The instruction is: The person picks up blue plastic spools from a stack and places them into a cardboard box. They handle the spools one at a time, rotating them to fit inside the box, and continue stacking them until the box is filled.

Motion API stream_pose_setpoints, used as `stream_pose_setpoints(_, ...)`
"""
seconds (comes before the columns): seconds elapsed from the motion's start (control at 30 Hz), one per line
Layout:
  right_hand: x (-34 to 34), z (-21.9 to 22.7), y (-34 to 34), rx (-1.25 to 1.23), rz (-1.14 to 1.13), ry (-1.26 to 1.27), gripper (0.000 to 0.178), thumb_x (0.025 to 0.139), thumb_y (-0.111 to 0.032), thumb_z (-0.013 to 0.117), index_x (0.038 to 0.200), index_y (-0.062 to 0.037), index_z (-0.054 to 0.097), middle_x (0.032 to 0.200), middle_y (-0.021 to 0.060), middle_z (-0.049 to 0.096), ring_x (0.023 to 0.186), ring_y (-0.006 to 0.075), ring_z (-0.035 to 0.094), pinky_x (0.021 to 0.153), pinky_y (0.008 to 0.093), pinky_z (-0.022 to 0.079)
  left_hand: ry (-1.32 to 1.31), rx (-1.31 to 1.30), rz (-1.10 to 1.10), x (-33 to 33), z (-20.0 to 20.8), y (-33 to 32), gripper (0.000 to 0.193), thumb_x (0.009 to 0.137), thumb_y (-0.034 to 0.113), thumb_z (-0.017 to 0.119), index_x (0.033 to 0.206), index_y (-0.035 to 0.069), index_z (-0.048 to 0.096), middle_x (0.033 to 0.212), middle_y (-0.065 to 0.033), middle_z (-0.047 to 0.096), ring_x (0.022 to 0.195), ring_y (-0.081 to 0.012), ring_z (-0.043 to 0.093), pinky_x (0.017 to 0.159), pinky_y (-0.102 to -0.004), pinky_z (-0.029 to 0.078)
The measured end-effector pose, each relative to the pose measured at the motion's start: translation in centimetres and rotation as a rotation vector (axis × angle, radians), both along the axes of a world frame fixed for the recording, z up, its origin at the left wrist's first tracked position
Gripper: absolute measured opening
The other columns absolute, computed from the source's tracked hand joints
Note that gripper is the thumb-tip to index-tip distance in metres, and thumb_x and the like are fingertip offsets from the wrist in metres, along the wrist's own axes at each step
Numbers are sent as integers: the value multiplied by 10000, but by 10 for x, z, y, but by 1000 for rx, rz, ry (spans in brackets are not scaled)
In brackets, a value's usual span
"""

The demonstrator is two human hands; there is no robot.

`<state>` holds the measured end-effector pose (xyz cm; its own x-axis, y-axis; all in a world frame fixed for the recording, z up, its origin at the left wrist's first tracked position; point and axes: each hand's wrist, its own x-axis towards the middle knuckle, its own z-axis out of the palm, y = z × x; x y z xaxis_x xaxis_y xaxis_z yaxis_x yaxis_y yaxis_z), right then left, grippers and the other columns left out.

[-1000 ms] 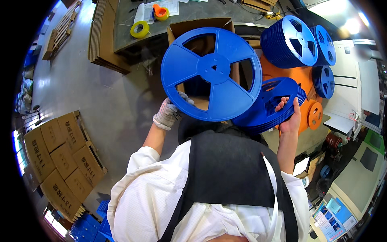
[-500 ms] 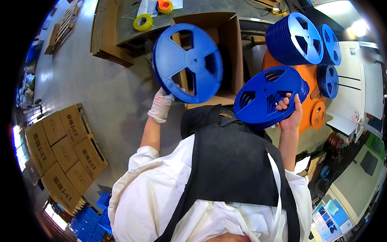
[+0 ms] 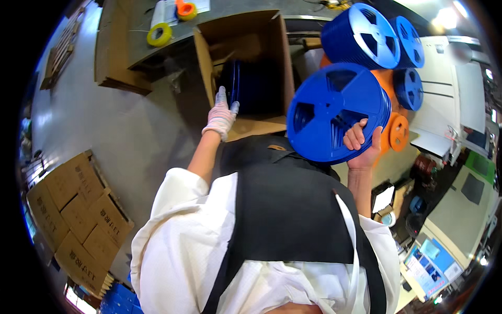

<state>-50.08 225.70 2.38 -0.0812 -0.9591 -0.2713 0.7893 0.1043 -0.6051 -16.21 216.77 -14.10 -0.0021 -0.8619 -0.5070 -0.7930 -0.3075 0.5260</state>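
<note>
The blue reel [image 3: 234, 83] that the left hand [image 3: 220, 116] carried high a moment ago is now down inside the open cardboard box [image 3: 272, 55], standing on its edge in the dark part of the box. The gloved left hand rests at the box's near edge, just beside the reel, with its fingers [image 3: 221, 99] stretched out and loose; I cannot tell if they touch the reel or have let it go. So one reel looks packed, and more wait their turn. The right hand [image 3: 362, 146] is bare and its fingers are curled tight around the rim of a stack of blue reels [image 3: 334, 112], held up close to the person's chest, a little nearer than before. Past that stack, more blue reels [image 3: 363, 36] sit piled by the far side, and orange reels [image 3: 398, 132] lie under and beside them. On the grey tabletop [image 3: 136, 52] behind the box lie a yellow roll of tape [image 3: 159, 35] and an orange roll of tape [image 3: 184, 9], near some white paper. A flat piece of brown cardboard [image 3: 112, 49] lies to the left of the box. Down on the floor at the left, a stack of shut brown cartons [image 3: 76, 209] sits on a wooden pallet, each with dark print on top. At the lower right, a screen [image 3: 429, 264] glows blue and white.
</note>
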Motion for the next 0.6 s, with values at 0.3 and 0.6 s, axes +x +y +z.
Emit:
stream_pose_setpoints(0.3,-10,11,8,-310,111,-359,437,897,-478,602,940,-74,441,541,-40,385,436,47,387,428,192,316,310,-923,-190,-18,72,-4,515,874,181,607,1364,89,478,1409,-191,441,1316,-390,393,1070,-434,360)
stream_pose_setpoints(0.6,11,14,2,-297,289,-492,440,897,-509,583,883,-107,403,510,-60,366,391,29,380,386,180,296,229,-806,-609,-115,166,-20,644,889,445,526,1380,40,423,1437,-229,382,1375,-375,306,1148,-482,186)
